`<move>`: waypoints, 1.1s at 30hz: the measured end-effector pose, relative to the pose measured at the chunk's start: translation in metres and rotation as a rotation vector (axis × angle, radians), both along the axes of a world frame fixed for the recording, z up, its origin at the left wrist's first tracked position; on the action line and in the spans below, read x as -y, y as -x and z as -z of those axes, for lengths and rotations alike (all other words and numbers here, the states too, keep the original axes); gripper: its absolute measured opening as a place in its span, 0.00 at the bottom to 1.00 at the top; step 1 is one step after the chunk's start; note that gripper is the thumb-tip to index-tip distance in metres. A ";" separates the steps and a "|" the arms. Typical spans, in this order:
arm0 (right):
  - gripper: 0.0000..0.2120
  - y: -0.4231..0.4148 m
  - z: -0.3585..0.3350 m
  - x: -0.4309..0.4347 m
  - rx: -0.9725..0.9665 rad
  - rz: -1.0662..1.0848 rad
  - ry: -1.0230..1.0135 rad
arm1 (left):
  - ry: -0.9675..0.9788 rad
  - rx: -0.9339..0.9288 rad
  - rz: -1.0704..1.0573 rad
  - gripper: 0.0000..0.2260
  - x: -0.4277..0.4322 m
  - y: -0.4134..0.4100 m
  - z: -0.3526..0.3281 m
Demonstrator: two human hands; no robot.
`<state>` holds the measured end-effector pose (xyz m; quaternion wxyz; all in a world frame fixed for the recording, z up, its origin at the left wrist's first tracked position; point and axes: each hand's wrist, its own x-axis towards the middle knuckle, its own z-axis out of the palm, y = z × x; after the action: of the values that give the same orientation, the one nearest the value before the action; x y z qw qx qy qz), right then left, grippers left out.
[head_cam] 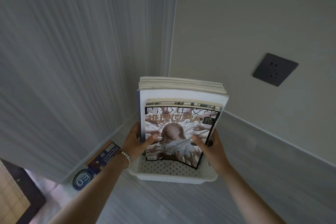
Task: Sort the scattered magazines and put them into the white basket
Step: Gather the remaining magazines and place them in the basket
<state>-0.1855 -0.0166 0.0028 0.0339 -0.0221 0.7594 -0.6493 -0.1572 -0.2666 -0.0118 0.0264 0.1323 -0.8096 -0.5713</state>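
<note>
A stack of magazines [181, 94] stands upright in the white perforated basket [171, 174] on the floor in a room corner. The front magazine [179, 132] has a cover with a figure ringed by reaching hands and chains. My left hand [135, 142] grips the stack's left edge, thumb on the front cover. On the right edge, my right hand [209, 146] holds the stack with its thumb also on the cover. A bead bracelet is on my left wrist.
A dark blue magazine [98, 162] lies on the floor by the left wall, partly behind my left forearm. A dark wall socket [275, 69] sits on the right wall. A dark-framed object [20, 192] is at the lower left.
</note>
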 end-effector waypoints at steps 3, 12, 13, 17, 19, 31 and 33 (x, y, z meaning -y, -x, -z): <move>0.25 -0.002 0.004 -0.002 0.021 -0.009 -0.032 | -0.011 -0.003 0.002 0.18 0.002 -0.001 0.004; 0.15 0.006 0.005 0.001 0.032 -0.069 -0.049 | -0.098 -0.021 -0.087 0.18 0.000 -0.017 -0.003; 0.15 0.008 0.004 0.004 0.032 -0.094 -0.052 | -0.103 -0.033 -0.114 0.17 0.001 -0.023 -0.004; 0.17 0.016 0.006 0.020 0.028 -0.217 -0.079 | -0.119 -0.054 -0.245 0.27 0.007 -0.048 -0.004; 0.18 0.021 0.006 0.032 0.012 -0.292 -0.078 | -0.117 -0.058 -0.314 0.32 0.014 -0.062 -0.003; 0.22 0.019 -0.001 0.149 0.009 -0.786 -0.066 | -0.125 -0.111 -0.751 0.19 0.052 -0.152 -0.006; 0.22 0.023 -0.002 0.165 -0.008 -0.822 -0.084 | -0.118 -0.144 -0.785 0.16 0.055 -0.158 -0.007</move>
<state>-0.2082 -0.1818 0.0052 0.2881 -0.3246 0.7133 -0.5503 0.0003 -0.3216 -0.0049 0.2917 0.3924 -0.6594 -0.5711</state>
